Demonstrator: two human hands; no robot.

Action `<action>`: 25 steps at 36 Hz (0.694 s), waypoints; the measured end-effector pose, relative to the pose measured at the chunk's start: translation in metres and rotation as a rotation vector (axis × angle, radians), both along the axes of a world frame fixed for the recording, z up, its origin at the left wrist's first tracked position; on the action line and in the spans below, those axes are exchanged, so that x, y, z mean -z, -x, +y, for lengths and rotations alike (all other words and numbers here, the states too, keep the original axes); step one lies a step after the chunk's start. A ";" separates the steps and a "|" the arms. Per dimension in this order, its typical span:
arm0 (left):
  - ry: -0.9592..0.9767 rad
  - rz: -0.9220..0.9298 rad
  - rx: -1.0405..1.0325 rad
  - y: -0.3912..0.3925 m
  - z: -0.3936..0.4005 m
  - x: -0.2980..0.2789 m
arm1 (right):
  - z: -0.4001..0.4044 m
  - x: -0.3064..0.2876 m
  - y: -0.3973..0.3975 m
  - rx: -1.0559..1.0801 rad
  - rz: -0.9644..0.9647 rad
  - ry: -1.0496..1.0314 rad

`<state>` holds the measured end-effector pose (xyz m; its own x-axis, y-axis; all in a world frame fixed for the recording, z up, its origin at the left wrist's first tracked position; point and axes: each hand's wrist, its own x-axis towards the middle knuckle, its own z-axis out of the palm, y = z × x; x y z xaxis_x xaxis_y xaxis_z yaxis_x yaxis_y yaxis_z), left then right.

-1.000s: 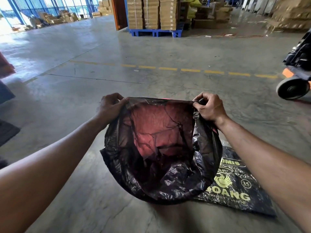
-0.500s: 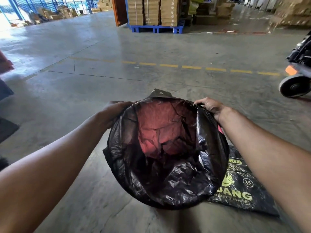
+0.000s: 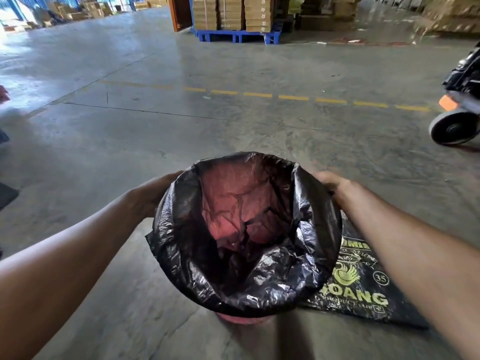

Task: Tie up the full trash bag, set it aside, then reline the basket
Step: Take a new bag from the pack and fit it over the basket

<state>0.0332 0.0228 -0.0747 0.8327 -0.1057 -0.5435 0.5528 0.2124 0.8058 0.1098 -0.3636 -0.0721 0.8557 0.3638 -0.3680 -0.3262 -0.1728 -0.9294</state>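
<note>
A black trash bag liner (image 3: pixel 283 279) lies open inside a red basket (image 3: pixel 241 318), whose red wall shows through the thin plastic and peeks out at the bottom. The liner's edge is folded over the rim all round. My left hand (image 3: pixel 155 192) is at the rim's left side, its fingers hidden behind the folded plastic. My right hand (image 3: pixel 333 183) is at the rim's right side, pressed on the bag's edge. No full tied bag is in view.
A flat black pack of bags (image 3: pixel 361 289) with yellow print lies on the concrete floor right of the basket. A wheeled cart (image 3: pixel 454 126) stands at the right edge. Stacked cartons on a blue pallet (image 3: pixel 233 35) are far ahead. Dark objects sit at the left edge.
Both hands have gone from holding the bag's mouth up and stretched to drawing its edge down over the basket rim. The liner now sits rounder and lower.
</note>
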 end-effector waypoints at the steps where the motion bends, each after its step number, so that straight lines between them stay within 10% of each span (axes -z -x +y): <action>1: 0.016 0.004 0.057 -0.003 -0.001 0.005 | 0.000 -0.002 0.009 -0.014 0.047 0.022; 8: 0.093 -0.092 0.151 0.030 0.000 0.001 | -0.026 0.001 0.049 -0.023 0.208 -0.116; 16: -0.582 -0.163 -0.174 0.049 -0.005 0.036 | -0.014 0.050 0.052 0.250 -0.050 0.177; 25: -0.728 -0.272 -0.207 0.059 0.015 -0.003 | -0.041 0.016 0.053 0.444 -0.146 0.154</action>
